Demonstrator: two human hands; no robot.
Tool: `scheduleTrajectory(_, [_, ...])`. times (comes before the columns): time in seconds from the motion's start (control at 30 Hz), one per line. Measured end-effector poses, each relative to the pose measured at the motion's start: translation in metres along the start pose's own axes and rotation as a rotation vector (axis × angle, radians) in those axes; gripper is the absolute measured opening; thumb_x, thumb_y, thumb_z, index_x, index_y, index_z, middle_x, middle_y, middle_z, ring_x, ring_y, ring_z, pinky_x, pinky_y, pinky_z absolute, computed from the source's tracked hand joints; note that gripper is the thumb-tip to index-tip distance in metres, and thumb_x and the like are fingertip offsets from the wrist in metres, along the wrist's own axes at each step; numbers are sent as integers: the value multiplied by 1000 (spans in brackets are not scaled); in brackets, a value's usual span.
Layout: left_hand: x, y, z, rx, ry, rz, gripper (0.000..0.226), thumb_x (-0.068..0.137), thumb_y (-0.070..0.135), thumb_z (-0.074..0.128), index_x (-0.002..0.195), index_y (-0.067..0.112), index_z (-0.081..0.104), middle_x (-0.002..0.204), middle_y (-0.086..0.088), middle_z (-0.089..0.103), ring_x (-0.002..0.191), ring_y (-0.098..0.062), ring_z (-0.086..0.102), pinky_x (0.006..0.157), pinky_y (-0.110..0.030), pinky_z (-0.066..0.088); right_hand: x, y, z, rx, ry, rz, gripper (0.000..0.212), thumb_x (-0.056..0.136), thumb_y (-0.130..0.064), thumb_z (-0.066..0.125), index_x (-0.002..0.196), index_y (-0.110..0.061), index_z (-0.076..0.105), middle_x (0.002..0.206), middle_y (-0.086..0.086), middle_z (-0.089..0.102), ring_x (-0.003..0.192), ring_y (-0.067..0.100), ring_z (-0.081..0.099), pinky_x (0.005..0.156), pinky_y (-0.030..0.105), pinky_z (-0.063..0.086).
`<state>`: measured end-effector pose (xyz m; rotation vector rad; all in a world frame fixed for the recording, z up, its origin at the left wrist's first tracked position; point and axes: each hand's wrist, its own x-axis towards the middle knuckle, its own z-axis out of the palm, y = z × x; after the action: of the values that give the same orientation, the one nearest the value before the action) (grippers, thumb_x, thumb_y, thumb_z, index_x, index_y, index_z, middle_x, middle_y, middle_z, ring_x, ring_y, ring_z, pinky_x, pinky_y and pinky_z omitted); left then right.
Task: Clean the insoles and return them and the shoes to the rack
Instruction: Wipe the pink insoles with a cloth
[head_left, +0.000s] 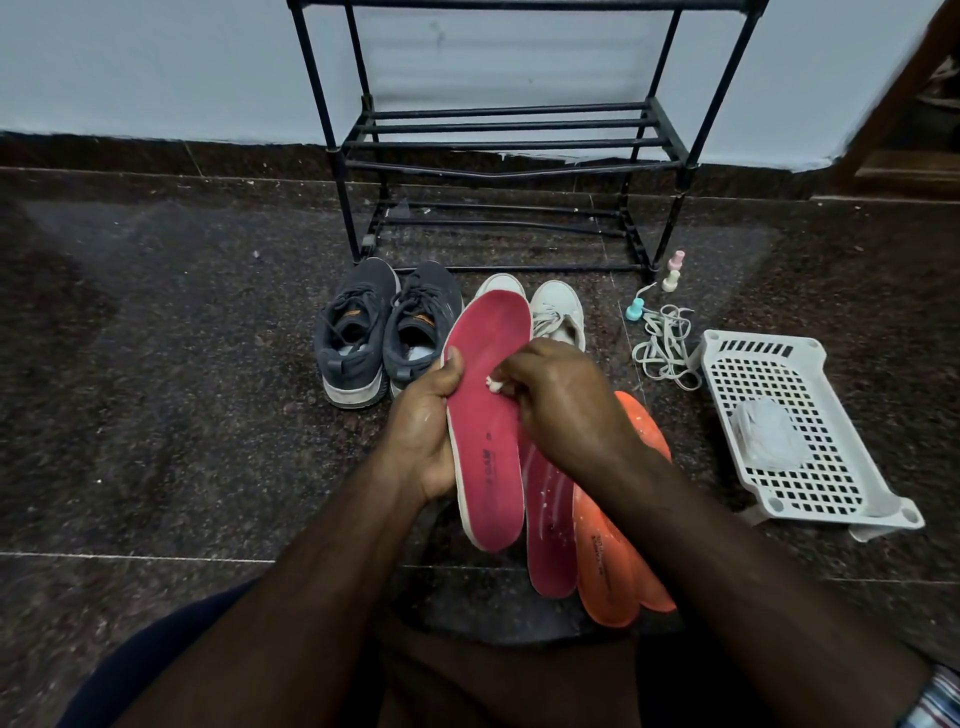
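My left hand (423, 434) grips a red insole (488, 415) by its left edge and holds it up over the floor. My right hand (558, 402) pinches a small white wad (493, 384) against the insole's middle. A second red insole (550, 530) and two orange insoles (615, 561) lie on the floor under my right forearm. Two dark grey sneakers (363, 332) and two white sneakers (558, 312) stand in front of the empty black shoe rack (509, 143).
A white perforated plastic basket (800, 431) lies on the floor at the right with a crumpled white wad in it. White laces (667, 343) and three small pastel bottles (670, 280) lie beside the rack's right foot. Dark granite floor spreads to the left.
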<state>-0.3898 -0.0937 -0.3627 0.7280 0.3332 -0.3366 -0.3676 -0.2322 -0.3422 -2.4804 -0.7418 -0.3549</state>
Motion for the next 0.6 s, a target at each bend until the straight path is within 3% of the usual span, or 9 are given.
scheduleTrajectory(0.17, [1,3,-1,-7,92,1,54,100,51,45,113,2,64,96,-16,66,82,-28,66,77,-39,56,-15,-24,11,38,-116,-40,24,76,-11,57,91,-13,75,81,6,67,78,28,62,69,37,51])
scheduleTrajectory(0.23, [2,6,-3,-32,129,14,61,98,53,48,130,2,55,102,-18,64,89,-30,64,86,-44,54,-17,-30,13,72,-155,-63,25,76,-14,55,90,-14,74,81,6,67,78,28,62,70,37,51])
scheduleTrajectory(0.33, [0,6,-2,-52,114,25,70,98,52,48,146,1,42,113,-21,62,98,-33,62,98,-50,49,-12,-18,10,52,-58,-29,22,75,-7,62,92,-13,75,82,6,67,81,28,63,72,37,52])
scheduleTrajectory(0.4, [-2,5,-1,-43,114,33,66,100,51,45,145,2,44,108,-20,65,95,-33,64,93,-49,53,-9,-9,10,42,10,29,23,74,-2,66,92,-13,75,83,5,67,81,26,64,72,37,53])
scheduleTrajectory(0.53, [-4,8,-1,-65,118,32,66,98,55,47,135,1,51,99,-16,66,86,-29,65,78,-40,56,-20,-22,17,127,-55,3,18,79,-11,68,94,-15,76,86,2,69,83,21,65,74,37,54])
scheduleTrajectory(0.6, [-3,10,-2,-79,127,39,70,97,57,48,137,-1,50,110,-20,65,96,-33,65,80,-41,58,-20,-25,14,223,-81,21,14,81,-14,72,93,-18,77,87,-2,71,85,14,64,78,34,53])
